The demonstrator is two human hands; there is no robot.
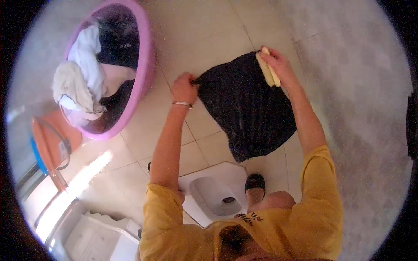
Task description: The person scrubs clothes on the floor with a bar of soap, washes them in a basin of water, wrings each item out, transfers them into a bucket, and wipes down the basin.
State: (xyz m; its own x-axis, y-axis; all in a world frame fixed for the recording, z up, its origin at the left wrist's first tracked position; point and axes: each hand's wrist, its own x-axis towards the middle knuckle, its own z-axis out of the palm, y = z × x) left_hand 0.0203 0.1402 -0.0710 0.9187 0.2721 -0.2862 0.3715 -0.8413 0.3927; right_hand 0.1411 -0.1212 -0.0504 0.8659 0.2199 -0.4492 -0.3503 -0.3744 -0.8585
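A black cloth garment (248,106) lies spread on the tiled floor in front of me, its surface wrinkled and somewhat shiny. My left hand (185,87) is closed on the garment's upper left corner, pinching the fabric. In my right hand (280,66) is a cream-coloured scrubbing brush (267,69), gripped at the garment's upper right edge. The brush's bristle side faces left, toward the cloth. Whether the bristles press on the fabric is hard to tell.
A pink basin (150,65) with white, beige and black clothes (87,56) stands at the upper left. Beside it is an orange bucket (54,139). A white squat toilet (217,189) is set in the floor near my foot (255,185). A grey wall (361,108) runs along the right.
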